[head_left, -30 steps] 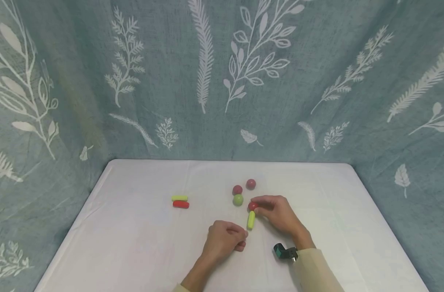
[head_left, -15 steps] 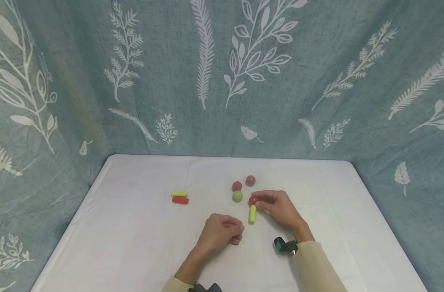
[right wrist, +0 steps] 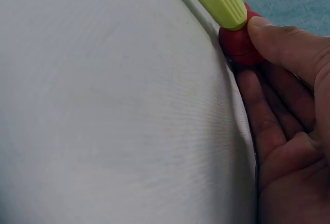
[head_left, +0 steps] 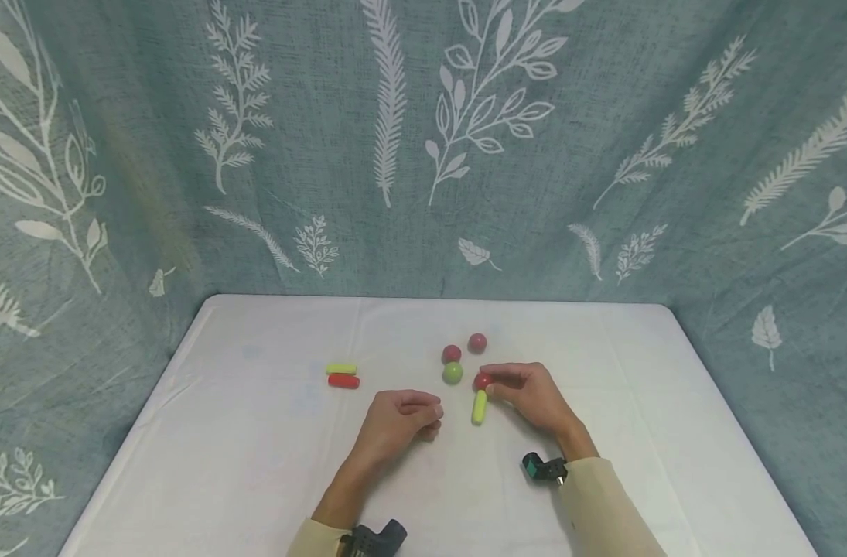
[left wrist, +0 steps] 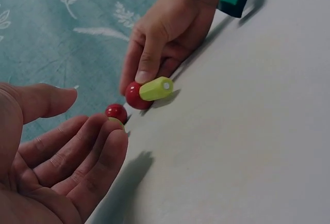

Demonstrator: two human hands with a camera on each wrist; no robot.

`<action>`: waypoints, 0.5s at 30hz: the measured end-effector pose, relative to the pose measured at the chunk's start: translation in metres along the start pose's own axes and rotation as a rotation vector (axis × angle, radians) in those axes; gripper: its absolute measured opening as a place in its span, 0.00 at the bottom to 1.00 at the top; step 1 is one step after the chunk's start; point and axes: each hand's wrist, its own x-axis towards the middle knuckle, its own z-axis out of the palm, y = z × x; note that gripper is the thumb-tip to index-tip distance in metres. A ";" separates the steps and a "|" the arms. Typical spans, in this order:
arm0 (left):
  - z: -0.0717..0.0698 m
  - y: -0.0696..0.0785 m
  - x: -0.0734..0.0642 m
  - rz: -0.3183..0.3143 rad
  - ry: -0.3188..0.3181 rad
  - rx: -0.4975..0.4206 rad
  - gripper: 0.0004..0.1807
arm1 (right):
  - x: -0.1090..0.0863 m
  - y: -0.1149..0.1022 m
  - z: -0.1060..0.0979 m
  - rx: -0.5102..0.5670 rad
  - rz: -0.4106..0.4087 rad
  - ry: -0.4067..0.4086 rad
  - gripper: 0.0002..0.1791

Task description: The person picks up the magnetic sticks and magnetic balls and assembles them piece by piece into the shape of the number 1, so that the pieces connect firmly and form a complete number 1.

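My right hand (head_left: 534,396) pinches a red ball (head_left: 482,382) between thumb and fingers. A yellow-green rod (head_left: 479,408) meets the ball's near side and points toward me. In the left wrist view the rod (left wrist: 156,89) appears ridged, with a pale round spot on its free end. My left hand (head_left: 397,422) is left of the rod and apart from it, its fingers loosely bent and thumb spread from them, holding nothing. In the right wrist view the thumb presses the red ball (right wrist: 238,47) from one side.
Behind the hands lie a green ball (head_left: 453,374), a red ball (head_left: 452,353) touching it, and another red ball (head_left: 477,343). Farther left, a yellow-green rod (head_left: 342,369) and a red rod (head_left: 343,381) lie side by side on the white table (head_left: 256,464). Patterned curtains (head_left: 409,255) surround it.
My left hand has drawn away from the yellow-green rod, to the left and slightly farther out. My right hand keeps its pinch on the red ball, almost in place.
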 end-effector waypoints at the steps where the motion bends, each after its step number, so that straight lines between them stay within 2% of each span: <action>1: -0.001 0.000 0.000 0.003 0.005 0.002 0.13 | 0.000 0.000 0.000 0.001 -0.001 0.001 0.17; 9: -0.006 0.001 0.002 0.003 0.042 -0.002 0.13 | 0.000 0.002 0.004 -0.017 -0.026 0.009 0.17; 15: -0.008 0.004 0.005 -0.008 0.084 0.059 0.12 | -0.003 0.001 0.003 -0.026 -0.030 0.026 0.17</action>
